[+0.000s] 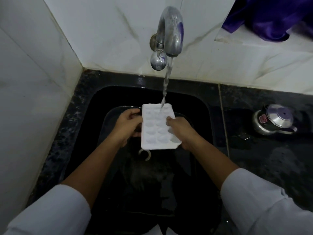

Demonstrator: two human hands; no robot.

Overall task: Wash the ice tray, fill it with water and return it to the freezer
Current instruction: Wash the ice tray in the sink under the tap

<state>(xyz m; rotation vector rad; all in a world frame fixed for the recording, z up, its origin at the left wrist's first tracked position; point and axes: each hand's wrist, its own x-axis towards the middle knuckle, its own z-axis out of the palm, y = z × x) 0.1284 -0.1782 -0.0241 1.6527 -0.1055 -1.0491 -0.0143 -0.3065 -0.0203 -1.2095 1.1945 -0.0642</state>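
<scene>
A white ice tray (156,127) with two rows of hollows is held level over the black sink (199,106), hollows facing up. My left hand (126,125) grips its left long edge, fingers curled around it. My right hand (182,130) grips the right long edge, thumb on top of the tray. A metal tap (170,33) on the white wall is running. Its stream of water (166,82) lands on the tray's far right corner.
A dark basin (108,119) sits in the sink under the tray. A metal kettle (274,120) stands on the wet black counter (271,158) at the right. Purple cloth (271,16) hangs at the top right. White tiled walls close the left and back.
</scene>
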